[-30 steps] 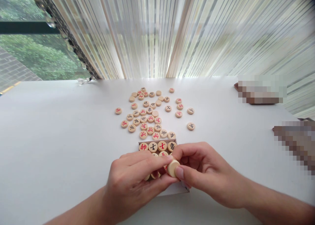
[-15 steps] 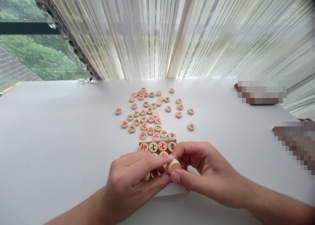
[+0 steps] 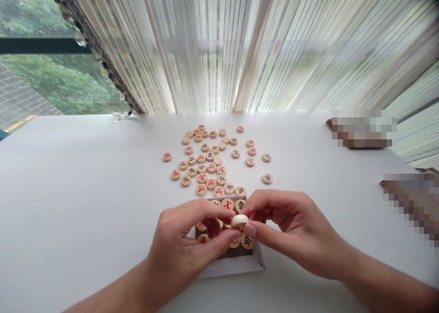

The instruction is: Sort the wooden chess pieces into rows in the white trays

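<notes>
A round wooden piece (image 3: pixel 239 221) is held up over a shallow box (image 3: pixel 233 271), pinched between the fingertips of my right hand (image 3: pixel 291 226). The fingertips of my left hand (image 3: pixel 188 235) also close on the piece from the other side. Inside the box lie several round pieces with red or black characters, among them a black-marked one (image 3: pixel 247 241) at the near right; my fingers hide part of the rows. The near strip of the box shows its dark bottom.
Many loose round pieces lie scattered beyond the box, such as a red-marked one (image 3: pixel 167 156) and a black-marked one (image 3: pixel 267 178). Two blurred brown objects (image 3: pixel 363 141) (image 3: pixel 411 198) are at the right of the white table (image 3: pixel 85 189). Behind hangs a striped curtain (image 3: pixel 206 52).
The held piece has tilted and risen slightly. My left fingers have spread around it and uncovered more of the box's near rows. The view has shifted a little.
</notes>
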A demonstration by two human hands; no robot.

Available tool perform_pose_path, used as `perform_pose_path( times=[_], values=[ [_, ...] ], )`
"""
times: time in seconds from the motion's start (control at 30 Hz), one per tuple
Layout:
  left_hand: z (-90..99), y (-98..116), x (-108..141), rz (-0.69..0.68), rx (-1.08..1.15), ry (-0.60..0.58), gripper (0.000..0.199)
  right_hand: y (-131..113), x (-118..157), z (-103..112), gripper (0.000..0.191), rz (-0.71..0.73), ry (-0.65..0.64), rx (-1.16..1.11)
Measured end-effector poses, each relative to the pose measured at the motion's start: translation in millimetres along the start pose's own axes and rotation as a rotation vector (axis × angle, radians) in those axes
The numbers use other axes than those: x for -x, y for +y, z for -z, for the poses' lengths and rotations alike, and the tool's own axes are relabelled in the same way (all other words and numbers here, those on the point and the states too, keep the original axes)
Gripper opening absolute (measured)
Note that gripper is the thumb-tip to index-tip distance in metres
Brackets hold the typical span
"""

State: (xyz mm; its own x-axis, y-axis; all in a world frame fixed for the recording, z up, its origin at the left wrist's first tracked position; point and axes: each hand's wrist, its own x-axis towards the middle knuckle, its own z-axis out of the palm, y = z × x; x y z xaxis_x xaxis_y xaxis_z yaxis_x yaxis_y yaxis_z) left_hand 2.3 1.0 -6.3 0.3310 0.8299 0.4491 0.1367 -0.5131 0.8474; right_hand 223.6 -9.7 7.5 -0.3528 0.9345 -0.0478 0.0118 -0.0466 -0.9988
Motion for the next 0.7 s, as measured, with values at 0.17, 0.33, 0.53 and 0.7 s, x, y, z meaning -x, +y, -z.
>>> perform_pose_path(
  times=[0.17, 0.33, 0.53, 0.7],
  values=[
    [1.1, -0.5, -1.9, -0.048, -0.003, -0.001, 0.013, -2.9, -3.3, 3.2, 0.016, 0.030, -0.052, 0.041],
    [3.4, -1.9, -1.2, -0.181, -0.072, -0.045, 0.019, -2.7, -4.3, 11.3, 0.020, -0.042, -0.112, 0.059],
    [5.8, -0.4, 1.5, -0.275, -0.136, -0.160, 0.016, -4.7, -2.8, 18.4, 0.026, -0.079, -0.181, 0.171],
    [3.3, -1.3, 2.2, -0.309, -0.156, -0.201, 0.017, -9.3, -5.3, 18.1, 0.017, 0.024, -0.216, 0.382]
  ],
)
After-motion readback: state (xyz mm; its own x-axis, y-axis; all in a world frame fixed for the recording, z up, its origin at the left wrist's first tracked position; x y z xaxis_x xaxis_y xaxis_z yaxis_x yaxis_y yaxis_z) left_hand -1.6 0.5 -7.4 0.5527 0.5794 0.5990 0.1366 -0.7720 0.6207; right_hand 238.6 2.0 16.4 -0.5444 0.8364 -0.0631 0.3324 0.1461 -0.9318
